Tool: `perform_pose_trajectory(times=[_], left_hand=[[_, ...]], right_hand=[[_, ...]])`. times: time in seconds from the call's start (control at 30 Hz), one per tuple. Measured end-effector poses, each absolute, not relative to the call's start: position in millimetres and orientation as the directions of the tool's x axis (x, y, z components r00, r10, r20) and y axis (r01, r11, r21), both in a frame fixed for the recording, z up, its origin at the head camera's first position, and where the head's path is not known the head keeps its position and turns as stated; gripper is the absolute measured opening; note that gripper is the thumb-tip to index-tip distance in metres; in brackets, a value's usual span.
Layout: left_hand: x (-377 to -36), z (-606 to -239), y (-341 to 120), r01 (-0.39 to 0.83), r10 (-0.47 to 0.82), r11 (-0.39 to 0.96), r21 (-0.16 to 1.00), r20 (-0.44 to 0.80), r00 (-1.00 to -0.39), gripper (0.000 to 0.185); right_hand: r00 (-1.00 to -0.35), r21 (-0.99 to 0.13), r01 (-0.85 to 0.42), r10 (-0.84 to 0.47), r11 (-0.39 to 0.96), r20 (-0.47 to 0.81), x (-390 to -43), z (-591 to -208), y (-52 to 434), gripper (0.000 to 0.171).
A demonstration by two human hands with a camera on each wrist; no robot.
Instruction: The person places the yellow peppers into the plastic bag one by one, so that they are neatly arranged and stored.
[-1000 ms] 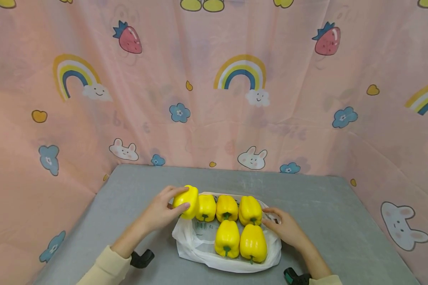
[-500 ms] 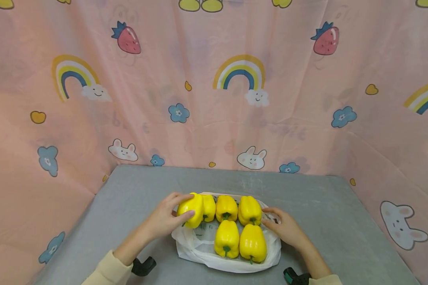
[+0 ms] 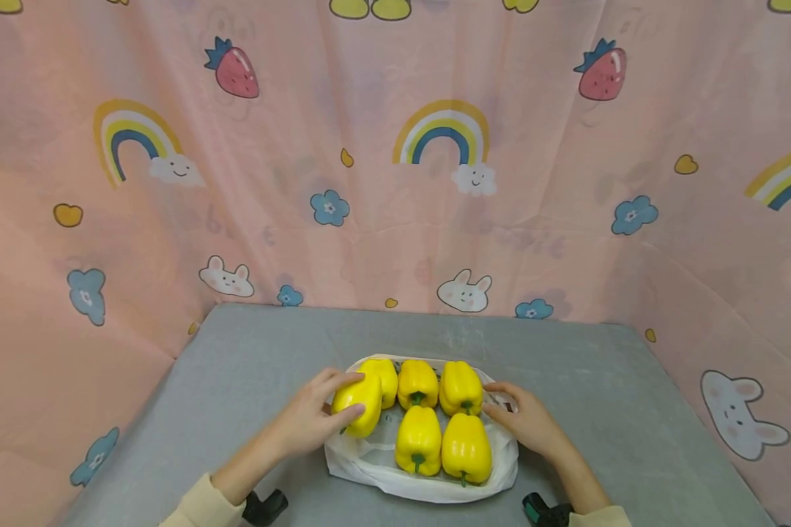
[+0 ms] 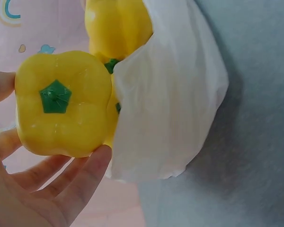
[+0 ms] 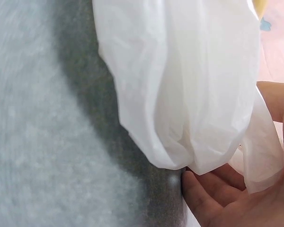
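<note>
My left hand (image 3: 351, 396) grips a yellow bell pepper (image 3: 359, 403) over the left edge of a white plastic bag (image 3: 428, 485) on the grey table. The left wrist view shows that pepper (image 4: 61, 104) stem-end on, with my fingers (image 4: 80, 179) curled under it beside the bag's film (image 4: 170, 94). Several more yellow peppers (image 3: 419, 439) lie in two rows inside the bag. My right hand (image 3: 501, 401) holds the bag's right rim. In the right wrist view, the film (image 5: 189, 85) lies between thumb and fingers (image 5: 203, 194).
The grey table (image 3: 250, 366) is walled on three sides by a pink patterned curtain (image 3: 395, 219). Black wrist mounts (image 3: 266, 505) show at the bottom edge, near both sleeves.
My left hand has carried the pepper right and toward me, from the back row's left end to over the bag's left edge. The right hand has stayed at the bag's rim.
</note>
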State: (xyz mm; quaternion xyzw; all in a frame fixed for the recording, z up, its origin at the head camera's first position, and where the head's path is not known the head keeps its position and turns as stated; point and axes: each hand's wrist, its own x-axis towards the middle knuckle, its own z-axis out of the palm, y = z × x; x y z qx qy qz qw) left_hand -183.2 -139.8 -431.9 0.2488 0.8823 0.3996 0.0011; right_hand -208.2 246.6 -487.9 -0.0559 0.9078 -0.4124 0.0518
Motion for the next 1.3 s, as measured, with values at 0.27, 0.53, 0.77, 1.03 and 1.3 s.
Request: perform_pose_trajectory(times=[0.27, 0.53, 0.77, 1.03, 1.3], left_hand=[[-178.5, -442.9, -137.9, 0.409, 0.439, 0.561, 0.720, 0.160, -0.884, 0.051], [-173.4, -447.4, -138.6, 0.405, 0.440, 0.542, 0.736, 0.163, -0.883, 0.049], [-169.6, -452.5, -136.7, 0.397, 0.439, 0.554, 0.731, 0.149, -0.886, 0.049], [-169.4, -461.7, -130.2, 0.353, 0.414, 0.593, 0.723, 0.103, -0.905, 0.054], [-168.4, -465.0, -120.4, 0.334, 0.374, 0.634, 0.697, 0.101, -0.922, 0.059]], right_hand=[[-0.988, -0.769, -0.058, -0.148, 0.637, -0.048, -207.9, -487.7, 247.1, 0.056], [-0.988, -0.764, -0.051, -0.144, 0.643, -0.055, -208.1, -487.0, 246.4, 0.056], [-0.988, -0.760, -0.049, -0.141, 0.648, -0.056, -208.2, -487.3, 246.2, 0.056], [-0.988, -0.754, -0.040, -0.137, 0.656, -0.067, -207.9, -487.8, 245.7, 0.057], [-0.988, -0.757, -0.049, -0.141, 0.652, -0.058, -208.2, -488.0, 246.5, 0.057]])
